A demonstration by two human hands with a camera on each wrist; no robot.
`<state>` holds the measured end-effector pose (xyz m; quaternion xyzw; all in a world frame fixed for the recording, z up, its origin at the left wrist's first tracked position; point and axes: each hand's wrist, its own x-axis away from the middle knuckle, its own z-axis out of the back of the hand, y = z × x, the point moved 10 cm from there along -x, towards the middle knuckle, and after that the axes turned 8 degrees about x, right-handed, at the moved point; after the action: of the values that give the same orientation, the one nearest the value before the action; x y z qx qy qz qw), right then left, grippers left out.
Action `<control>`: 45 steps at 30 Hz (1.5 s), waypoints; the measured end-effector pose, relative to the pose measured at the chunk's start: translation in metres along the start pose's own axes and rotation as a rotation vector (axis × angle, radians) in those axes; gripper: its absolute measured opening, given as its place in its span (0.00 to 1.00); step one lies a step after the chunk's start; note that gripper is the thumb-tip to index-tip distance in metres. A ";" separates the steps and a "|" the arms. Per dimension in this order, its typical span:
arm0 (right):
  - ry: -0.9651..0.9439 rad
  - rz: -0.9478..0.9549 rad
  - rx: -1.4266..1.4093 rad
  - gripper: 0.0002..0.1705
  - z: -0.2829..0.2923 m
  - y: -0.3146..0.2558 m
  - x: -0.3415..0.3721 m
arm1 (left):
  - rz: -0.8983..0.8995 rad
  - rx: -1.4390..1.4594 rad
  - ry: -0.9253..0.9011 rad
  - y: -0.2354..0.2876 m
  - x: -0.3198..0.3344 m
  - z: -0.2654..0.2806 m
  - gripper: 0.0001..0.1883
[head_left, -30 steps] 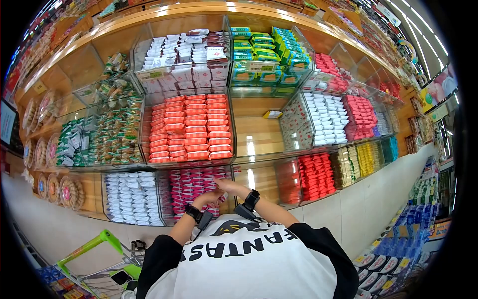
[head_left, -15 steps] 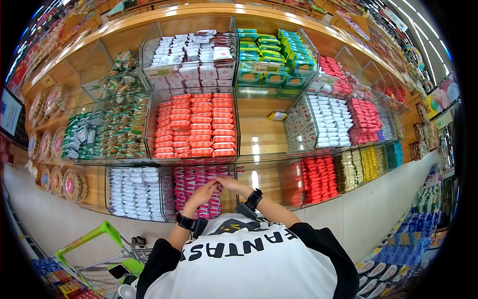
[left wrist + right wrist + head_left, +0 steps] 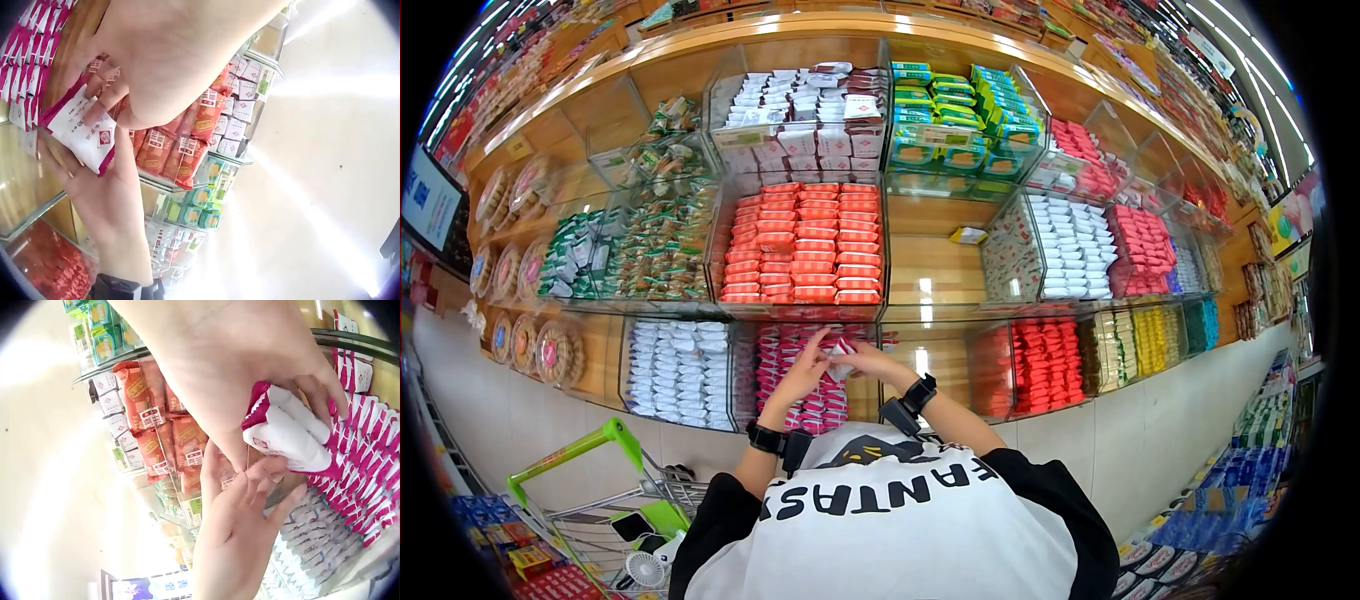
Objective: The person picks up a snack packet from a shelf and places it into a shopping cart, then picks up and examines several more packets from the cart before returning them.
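My right hand (image 3: 878, 365) grips a white packet with magenta ends (image 3: 290, 434), its fingers curled round it in the right wrist view. In the head view the packet sits between both hands, over a bin of matching magenta-and-white packets (image 3: 815, 410). The left hand (image 3: 802, 372) is beside it with its index finger stretched forward. Its fingertips (image 3: 100, 109) lie on the packet's printed face in the left wrist view, while its thumb stands away from the packet in the right wrist view.
White packets (image 3: 678, 370) fill the bin to the left. Orange-red packets (image 3: 805, 245) stand stacked behind, and red packets (image 3: 1045, 365) lie to the right. Clear dividers separate the bins. A shopping cart with a green handle (image 3: 570, 460) stands at lower left.
The packet between the hands, mostly hidden half a second ago, now shows plainly. The left hand has shifted slightly forward and its index finger has straightened. The head view has swung a little left.
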<state>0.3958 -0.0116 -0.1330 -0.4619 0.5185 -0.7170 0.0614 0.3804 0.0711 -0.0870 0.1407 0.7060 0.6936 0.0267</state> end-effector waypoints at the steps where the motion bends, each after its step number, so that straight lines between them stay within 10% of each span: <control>1: -0.004 0.004 0.003 0.29 0.001 -0.002 0.001 | -0.002 -0.002 0.006 0.006 0.001 0.002 0.28; 11: 0.012 0.381 0.021 0.29 0.010 -0.063 0.030 | -0.276 -0.328 0.251 0.061 0.017 0.023 0.27; 17: 0.123 0.581 -0.013 0.26 0.019 -0.089 0.055 | -0.169 -0.017 0.208 0.066 0.026 0.008 0.24; 30: 0.098 0.573 -0.092 0.25 -0.001 -0.094 0.069 | -0.163 0.320 0.341 0.059 0.064 0.013 0.20; 45: -0.408 0.344 -0.099 0.21 -0.126 -0.074 0.066 | -0.202 0.306 0.776 0.028 0.203 0.026 0.23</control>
<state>0.2961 0.0714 -0.0391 -0.5042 0.6007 -0.5619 0.2628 0.1960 0.1439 -0.0281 -0.1984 0.7685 0.5764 -0.1944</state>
